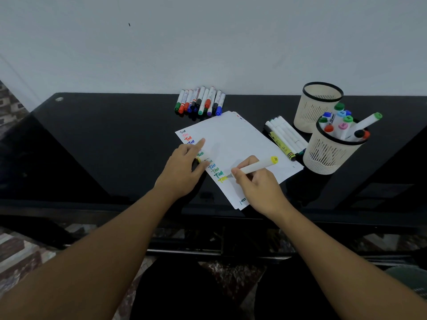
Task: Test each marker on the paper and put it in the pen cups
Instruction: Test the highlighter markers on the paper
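Two hands over a sheet of paper (pixel 240 137) on a black desk (pixel 104 144). The right hand (pixel 256 181) grips one yellow-capped marker (pixel 256 166), tip touching the paper at a yellow word; the left hand (pixel 182 167) presses flat, fingers extended, partly hiding the column of coloured words. Two pen cups: the near cup (pixel 328 155) holds about ten markers, the far cup (pixel 316 112) shows none. Roughly twelve markers (pixel 199 101) lie by the wall and about five (pixel 285 137) beside the cups; overlap blurs the counts.

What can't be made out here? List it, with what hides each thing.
Head view only:
- Far pen cup: its contents, hidden by its wall.
- Near pen cup: marker bodies hidden below the rim; cap labels too small.
- Paper: several test words covered by the left hand.
- Yellow-capped marker: its tip, partly hidden by the right hand.
- Whiteboard markers: print too small.
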